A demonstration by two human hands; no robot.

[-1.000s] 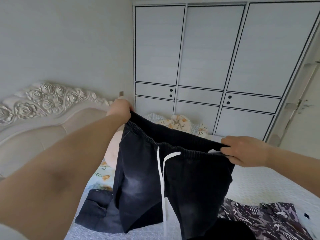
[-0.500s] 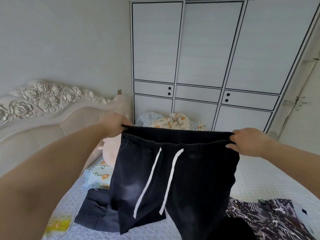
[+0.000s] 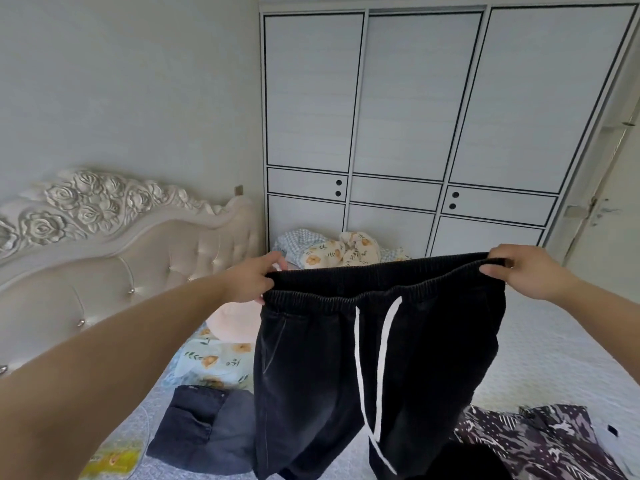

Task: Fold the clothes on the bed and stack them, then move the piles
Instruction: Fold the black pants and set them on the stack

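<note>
I hold a pair of black drawstring trousers (image 3: 433, 358) up in the air above the bed (image 3: 540, 358). My left hand (image 3: 251, 280) pinches the left end of the elastic waistband and my right hand (image 3: 523, 271) grips the right end. The waistband is stretched level between them, and two white cords hang down the front. The trouser legs drop out of view at the bottom edge. A folded dark garment (image 3: 204, 431) lies on the bed below left. A dark patterned garment (image 3: 540, 441) lies crumpled at the lower right.
A padded headboard (image 3: 114, 265) with carved roses runs along the left. Floral bedding (image 3: 214, 358) and a floral bundle (image 3: 343, 251) lie near the far end of the bed. A white wardrobe (image 3: 415, 133) fills the back wall. A yellow packet (image 3: 114, 459) lies at lower left.
Both hands have levelled out and moved apart, pulling the waistband straight. The left hand came down, and the white cords now hang almost straight.
</note>
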